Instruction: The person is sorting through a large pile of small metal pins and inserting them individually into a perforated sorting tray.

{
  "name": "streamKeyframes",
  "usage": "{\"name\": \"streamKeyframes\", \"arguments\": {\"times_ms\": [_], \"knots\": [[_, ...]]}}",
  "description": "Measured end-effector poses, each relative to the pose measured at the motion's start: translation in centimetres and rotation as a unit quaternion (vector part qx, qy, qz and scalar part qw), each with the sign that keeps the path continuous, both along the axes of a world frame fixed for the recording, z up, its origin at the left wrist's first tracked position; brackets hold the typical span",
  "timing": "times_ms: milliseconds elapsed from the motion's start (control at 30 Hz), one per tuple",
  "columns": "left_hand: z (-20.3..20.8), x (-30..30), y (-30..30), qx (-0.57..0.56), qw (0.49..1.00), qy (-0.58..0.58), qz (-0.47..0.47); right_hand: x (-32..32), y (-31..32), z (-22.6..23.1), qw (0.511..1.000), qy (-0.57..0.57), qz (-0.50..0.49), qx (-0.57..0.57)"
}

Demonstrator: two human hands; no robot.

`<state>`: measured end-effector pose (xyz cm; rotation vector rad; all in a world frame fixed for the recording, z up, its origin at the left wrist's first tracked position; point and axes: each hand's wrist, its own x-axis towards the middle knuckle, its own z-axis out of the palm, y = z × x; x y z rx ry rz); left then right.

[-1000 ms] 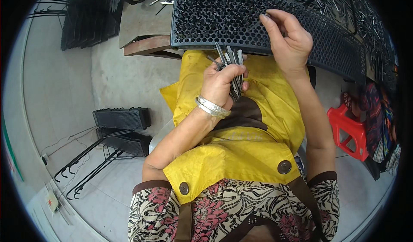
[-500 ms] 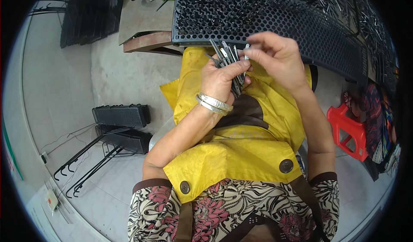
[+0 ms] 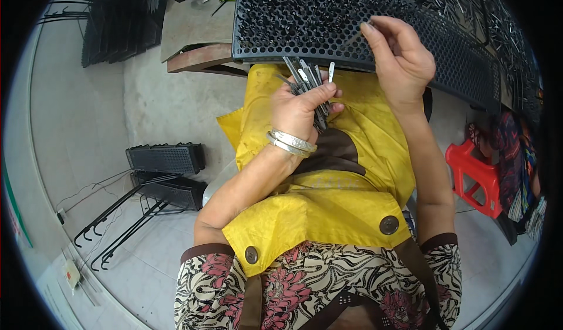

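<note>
My left hand (image 3: 296,104) is closed round a bundle of slim metal strips (image 3: 305,75), which fan out above the fingers. One bright strip with a small hole at its end stands apart beside the thumb. Over the black perforated rack (image 3: 446,54), my right hand (image 3: 404,66) pinches a single thin metal strip (image 3: 353,38) between thumb and finger, its far end pointing down-left toward the holes. Whether the tip is inside a hole I cannot tell. Many dark strips (image 3: 293,13) stand upright in the rack's left and middle holes; the right part shows bare holes.
Loose metal strips (image 3: 504,48) lie heaped behind and right of the rack. A red plastic stool (image 3: 475,177) stands at the right beside patterned cloth (image 3: 510,154). Black racks with hooked rods (image 3: 167,160) sit on the floor at left. A yellow apron (image 3: 328,207) covers my lap.
My right hand has moved up and right, from beside the bundle to over the rack, carrying a strip. My left hand stays nearly in place; the bright strip by its thumb stands out more.
</note>
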<state>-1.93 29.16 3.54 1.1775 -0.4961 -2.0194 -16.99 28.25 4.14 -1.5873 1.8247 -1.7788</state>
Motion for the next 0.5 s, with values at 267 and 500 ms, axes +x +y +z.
{"name": "streamKeyframes", "arguments": {"times_ms": [267,500], "knots": [[0.3,-0.1,0.2,-0.004,1.000,0.009,-0.001,-0.4,-2.2,-2.3,0.943,0.289,0.120,-0.114],[0.3,-0.1,-0.1,-0.006,1.000,0.008,0.006,1.3,1.4,0.5,0.970,-0.035,0.162,0.176]]}}
